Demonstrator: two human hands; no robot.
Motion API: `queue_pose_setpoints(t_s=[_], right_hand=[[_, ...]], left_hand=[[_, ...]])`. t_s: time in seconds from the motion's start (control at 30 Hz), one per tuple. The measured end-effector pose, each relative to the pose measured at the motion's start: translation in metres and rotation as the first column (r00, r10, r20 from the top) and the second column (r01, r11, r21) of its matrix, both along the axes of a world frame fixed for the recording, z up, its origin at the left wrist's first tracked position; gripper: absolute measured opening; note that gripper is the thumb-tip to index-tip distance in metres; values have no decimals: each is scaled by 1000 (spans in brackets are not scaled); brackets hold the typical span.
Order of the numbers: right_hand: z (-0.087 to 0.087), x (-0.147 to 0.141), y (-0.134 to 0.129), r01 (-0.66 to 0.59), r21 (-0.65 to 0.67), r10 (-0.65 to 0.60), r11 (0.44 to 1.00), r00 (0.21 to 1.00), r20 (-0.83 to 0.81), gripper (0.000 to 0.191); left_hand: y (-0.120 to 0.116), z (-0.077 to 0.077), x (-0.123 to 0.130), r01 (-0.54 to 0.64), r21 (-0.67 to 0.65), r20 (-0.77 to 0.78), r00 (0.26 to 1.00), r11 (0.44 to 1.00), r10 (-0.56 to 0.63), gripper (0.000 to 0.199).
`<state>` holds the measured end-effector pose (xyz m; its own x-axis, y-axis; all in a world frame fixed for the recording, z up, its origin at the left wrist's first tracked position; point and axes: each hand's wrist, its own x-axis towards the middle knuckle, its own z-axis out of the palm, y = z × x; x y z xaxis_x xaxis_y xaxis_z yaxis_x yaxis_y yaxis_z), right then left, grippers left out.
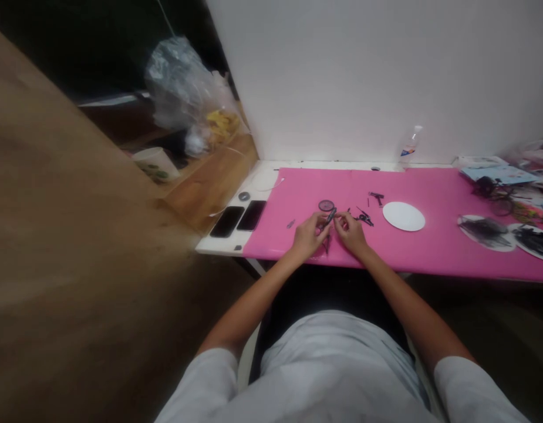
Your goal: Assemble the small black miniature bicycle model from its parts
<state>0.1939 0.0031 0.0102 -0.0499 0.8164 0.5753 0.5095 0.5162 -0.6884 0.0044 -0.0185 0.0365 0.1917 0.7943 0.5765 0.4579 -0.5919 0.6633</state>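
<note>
Over the pink-covered table, my left hand (310, 232) pinches a small dark plastic-looking part (331, 215) between thumb and fingers. My right hand (350, 231) is closed in a pinch close beside that part; anything between its fingertips is too small to make out. Just beyond my hands lies a dark spoked wheel (326, 205). Below the left fingers, a thin dark piece (327, 244) is partly hidden. Several small black pieces (364, 218) are scattered right of my right hand, with a black angled piece (377, 198) behind them. A small grey piece (290, 224) lies to the left.
A white plate (404, 217) sits right of my hands. Farther right are two plates of dark parts (486, 232), (535, 241) and a dark spoked model (495, 191). Two phones (227, 222) lie at left. A plastic bottle (411, 145) stands by the wall.
</note>
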Motion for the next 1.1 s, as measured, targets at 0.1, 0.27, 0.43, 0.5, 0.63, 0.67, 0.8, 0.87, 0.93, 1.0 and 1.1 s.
queue_pose_setpoints(t_s=[0.1,0.27,0.43,0.5,0.63,0.67,0.8,0.87,0.93,1.0,1.1], right_hand=[[1,-1,-1,4,-14,-3,1000,1000,8,26],[5,-3,-5,24,-24,-23,999,999,39,28],[3,-1,-3,50,-30,-49,998,998,49,26],[1,-1,-2,57,-27,-56,998,997,45,26],[0,-1,-1,51,-15,-51,999,998,22,27],[1,-1,-1,51,-11,-51,999,999,16,27],[3,-2,-1,67,-6,-67,998,998,-9,29],[3,-2,-2,63,-14,-63,998,998,-17,30],[4,-2,-3,56,-26,-57,998,998,-21,29],[6,-2,-4,56,-33,-57,998,998,-29,28],[8,-2,-5,56,-38,-58,998,997,-48,28]], left_hand=[[2,-4,1,22,-5,55,998,1000,-21,26],[3,-9,2,15,-13,91,996,1000,-14,32],[4,-14,2,74,65,1,997,995,-74,58],[5,-15,2,140,87,-31,990,986,-138,64],[6,-17,0,209,85,-10,978,974,-209,72],[6,-17,-1,216,75,-4,976,973,-217,72],[8,-16,-3,238,26,-25,971,971,-237,69],[9,-15,-4,237,7,-43,971,972,-236,67],[10,-14,-5,235,-8,-51,971,972,-235,64],[9,-13,-5,246,-23,-49,968,969,-247,64],[7,-9,-4,270,-32,-43,962,962,-271,61]])
